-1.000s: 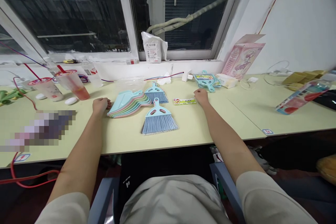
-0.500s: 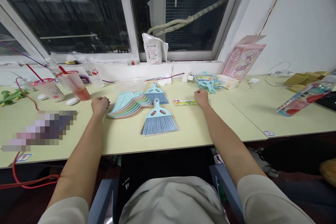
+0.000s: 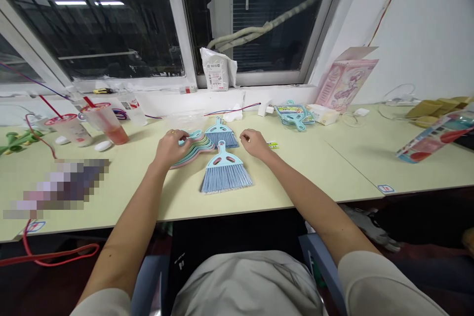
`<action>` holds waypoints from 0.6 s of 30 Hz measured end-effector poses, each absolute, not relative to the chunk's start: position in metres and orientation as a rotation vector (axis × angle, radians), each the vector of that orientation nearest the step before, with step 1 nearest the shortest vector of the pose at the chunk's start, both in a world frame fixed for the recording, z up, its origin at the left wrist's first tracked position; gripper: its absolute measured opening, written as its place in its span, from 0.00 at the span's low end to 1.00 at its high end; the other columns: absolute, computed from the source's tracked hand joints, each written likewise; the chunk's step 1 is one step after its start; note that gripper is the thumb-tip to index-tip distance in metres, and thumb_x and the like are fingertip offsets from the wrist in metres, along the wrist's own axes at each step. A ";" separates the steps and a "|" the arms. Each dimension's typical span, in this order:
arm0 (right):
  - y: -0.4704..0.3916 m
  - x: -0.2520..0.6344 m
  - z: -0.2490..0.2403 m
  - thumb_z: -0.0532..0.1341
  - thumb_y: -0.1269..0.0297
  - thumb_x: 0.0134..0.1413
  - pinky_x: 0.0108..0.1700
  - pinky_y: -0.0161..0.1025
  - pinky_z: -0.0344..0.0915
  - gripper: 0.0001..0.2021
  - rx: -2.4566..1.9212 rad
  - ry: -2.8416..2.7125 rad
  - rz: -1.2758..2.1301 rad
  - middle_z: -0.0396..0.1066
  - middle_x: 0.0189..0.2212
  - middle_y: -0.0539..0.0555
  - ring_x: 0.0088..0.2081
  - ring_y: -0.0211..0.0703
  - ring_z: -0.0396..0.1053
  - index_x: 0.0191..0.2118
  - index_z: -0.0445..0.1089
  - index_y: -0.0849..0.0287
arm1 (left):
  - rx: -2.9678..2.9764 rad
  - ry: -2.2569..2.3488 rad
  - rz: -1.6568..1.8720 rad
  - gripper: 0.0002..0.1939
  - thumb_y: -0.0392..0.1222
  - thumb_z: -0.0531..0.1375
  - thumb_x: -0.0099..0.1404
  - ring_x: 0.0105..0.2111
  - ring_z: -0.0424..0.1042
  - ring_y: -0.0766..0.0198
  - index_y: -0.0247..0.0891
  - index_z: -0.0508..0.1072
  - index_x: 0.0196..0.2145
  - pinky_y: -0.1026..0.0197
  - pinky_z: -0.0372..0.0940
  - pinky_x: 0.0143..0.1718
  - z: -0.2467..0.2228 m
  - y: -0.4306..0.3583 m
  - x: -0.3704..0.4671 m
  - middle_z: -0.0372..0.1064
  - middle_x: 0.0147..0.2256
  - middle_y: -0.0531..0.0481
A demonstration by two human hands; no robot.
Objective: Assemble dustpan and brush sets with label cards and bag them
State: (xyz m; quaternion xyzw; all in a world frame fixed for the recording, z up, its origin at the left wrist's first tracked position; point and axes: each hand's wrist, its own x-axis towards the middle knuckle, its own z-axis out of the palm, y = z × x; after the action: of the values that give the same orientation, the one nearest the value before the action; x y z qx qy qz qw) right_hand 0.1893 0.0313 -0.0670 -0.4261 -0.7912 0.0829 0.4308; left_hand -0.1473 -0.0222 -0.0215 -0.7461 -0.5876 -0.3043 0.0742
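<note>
My left hand (image 3: 172, 147) is over a stack of pastel dustpans (image 3: 202, 147), covering most of the light-blue top one. Its fingers are slightly bent and apart, near the top handle; whether they touch it is unclear. My right hand (image 3: 255, 144) hovers just right of the rear blue hand brush (image 3: 222, 134), fingers loosely curved with a gap at the thumb, holding nothing visible. A second blue hand brush (image 3: 226, 173) lies in front, bristles toward me. Behind my right wrist a yellow-green label card (image 3: 273, 145) shows only in part.
Packaged dustpan sets (image 3: 294, 114) lie at the back right near a pink box (image 3: 348, 79). Drink cups with red straws (image 3: 107, 123) stand at the left. A bottle (image 3: 431, 138) leans at the far right. A pale table (image 3: 318, 173) runs along the window wall.
Both hands have moved inward from resting as fists on the table. The left now reaches over the dustpans; the right has come left across the label card toward the rear brush.
</note>
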 end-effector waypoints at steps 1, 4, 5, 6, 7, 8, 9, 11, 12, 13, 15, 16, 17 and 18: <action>0.030 0.188 -0.067 0.56 0.71 0.57 0.42 0.41 0.64 0.08 -1.047 -1.986 0.217 0.74 0.32 0.53 0.35 0.45 0.69 0.31 0.71 0.56 | -2.247 -1.764 -0.879 0.14 0.46 0.58 0.65 0.49 0.73 0.46 0.41 0.79 0.44 0.50 0.66 0.49 -0.023 -0.022 -0.147 0.78 0.43 0.41; 0.029 0.191 -0.067 0.56 0.71 0.57 0.42 0.42 0.64 0.08 -1.043 -1.985 0.230 0.74 0.32 0.53 0.34 0.45 0.69 0.31 0.71 0.56 | -2.250 -1.752 -0.823 0.15 0.46 0.57 0.66 0.50 0.72 0.45 0.41 0.80 0.45 0.49 0.66 0.49 -0.026 -0.018 -0.151 0.78 0.45 0.40; 0.030 0.193 -0.067 0.56 0.71 0.57 0.42 0.42 0.64 0.08 -1.048 -1.979 0.227 0.74 0.32 0.53 0.34 0.45 0.69 0.31 0.71 0.56 | -2.247 -1.743 -0.817 0.15 0.45 0.57 0.67 0.50 0.72 0.45 0.41 0.81 0.44 0.49 0.66 0.49 -0.027 -0.016 -0.153 0.78 0.44 0.40; 0.031 0.195 -0.068 0.56 0.71 0.57 0.41 0.42 0.64 0.08 -1.052 -1.974 0.224 0.74 0.32 0.53 0.34 0.45 0.69 0.31 0.72 0.56 | -2.243 -1.738 -0.809 0.15 0.45 0.56 0.67 0.50 0.72 0.46 0.41 0.81 0.44 0.49 0.66 0.49 -0.028 -0.015 -0.154 0.78 0.44 0.41; 0.032 0.196 -0.068 0.56 0.71 0.57 0.41 0.42 0.64 0.08 -1.055 -1.970 0.221 0.74 0.32 0.53 0.34 0.45 0.69 0.31 0.72 0.56 | -2.236 -1.738 -0.799 0.14 0.45 0.56 0.68 0.50 0.72 0.46 0.41 0.81 0.43 0.50 0.66 0.49 -0.029 -0.014 -0.155 0.78 0.43 0.41; 0.033 0.197 -0.069 0.56 0.71 0.57 0.41 0.42 0.64 0.08 -1.053 -1.969 0.220 0.74 0.32 0.53 0.34 0.45 0.69 0.32 0.72 0.57 | -2.224 -1.743 -0.790 0.14 0.44 0.55 0.69 0.50 0.72 0.47 0.41 0.81 0.43 0.50 0.66 0.48 -0.029 -0.014 -0.155 0.78 0.43 0.42; 0.034 0.197 -0.069 0.56 0.71 0.57 0.41 0.42 0.64 0.08 -1.048 -1.967 0.223 0.74 0.32 0.53 0.34 0.45 0.69 0.32 0.72 0.57 | -2.207 -1.749 -0.783 0.14 0.44 0.55 0.69 0.50 0.72 0.47 0.41 0.80 0.43 0.50 0.66 0.48 -0.029 -0.014 -0.155 0.78 0.44 0.42; 0.035 0.197 -0.070 0.56 0.71 0.56 0.41 0.42 0.64 0.08 -1.036 -1.965 0.234 0.75 0.32 0.53 0.34 0.45 0.69 0.32 0.72 0.57 | -2.161 -1.755 -0.782 0.15 0.43 0.54 0.70 0.50 0.72 0.47 0.41 0.80 0.43 0.51 0.65 0.46 -0.028 -0.015 -0.154 0.77 0.44 0.41; 0.035 0.196 -0.070 0.56 0.71 0.56 0.41 0.42 0.64 0.08 -1.033 -1.962 0.238 0.75 0.33 0.54 0.34 0.45 0.69 0.32 0.72 0.57 | -2.132 -1.756 -0.791 0.15 0.42 0.53 0.71 0.50 0.72 0.47 0.41 0.79 0.43 0.51 0.65 0.45 -0.026 -0.017 -0.154 0.77 0.45 0.41; 0.035 0.196 -0.070 0.56 0.71 0.56 0.41 0.42 0.64 0.08 -1.032 -1.959 0.241 0.76 0.33 0.54 0.34 0.45 0.69 0.32 0.73 0.57 | -2.095 -1.760 -0.806 0.16 0.42 0.52 0.72 0.50 0.72 0.47 0.40 0.79 0.43 0.52 0.65 0.44 -0.024 -0.018 -0.155 0.76 0.45 0.40; 0.033 0.195 -0.068 0.57 0.70 0.57 0.42 0.42 0.64 0.08 -1.028 -1.945 0.245 0.76 0.33 0.54 0.34 0.45 0.69 0.32 0.73 0.57 | -2.012 -1.773 -0.853 0.17 0.42 0.50 0.74 0.48 0.73 0.47 0.38 0.78 0.45 0.52 0.64 0.42 -0.017 -0.023 -0.156 0.75 0.46 0.38; 0.032 0.195 -0.067 0.56 0.70 0.57 0.42 0.42 0.64 0.08 -1.022 -1.930 0.250 0.76 0.33 0.54 0.34 0.45 0.69 0.32 0.73 0.57 | -1.967 -1.766 -0.889 0.17 0.43 0.49 0.74 0.48 0.73 0.48 0.38 0.77 0.46 0.53 0.64 0.41 -0.013 -0.026 -0.156 0.74 0.47 0.37; 0.030 0.195 -0.065 0.57 0.69 0.58 0.42 0.42 0.64 0.08 -1.012 -1.907 0.262 0.75 0.33 0.53 0.34 0.45 0.70 0.33 0.73 0.57 | -1.923 -1.738 -0.933 0.17 0.43 0.49 0.75 0.47 0.74 0.48 0.37 0.77 0.47 0.53 0.63 0.41 -0.008 -0.029 -0.156 0.73 0.47 0.37; 0.028 0.194 -0.064 0.57 0.67 0.60 0.41 0.42 0.65 0.07 -0.993 -1.879 0.283 0.75 0.32 0.53 0.34 0.45 0.69 0.35 0.74 0.57 | -1.880 -1.688 -0.983 0.17 0.43 0.49 0.75 0.46 0.74 0.49 0.37 0.76 0.47 0.53 0.63 0.40 -0.003 -0.031 -0.153 0.73 0.47 0.36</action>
State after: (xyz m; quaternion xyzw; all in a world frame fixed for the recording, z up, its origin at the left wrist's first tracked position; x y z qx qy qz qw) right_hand 0.1942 0.0283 -0.0636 -0.4065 -0.7697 0.1159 0.4784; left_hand -0.1534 -0.0315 -0.0031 -0.6774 -0.6083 -0.3542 0.2136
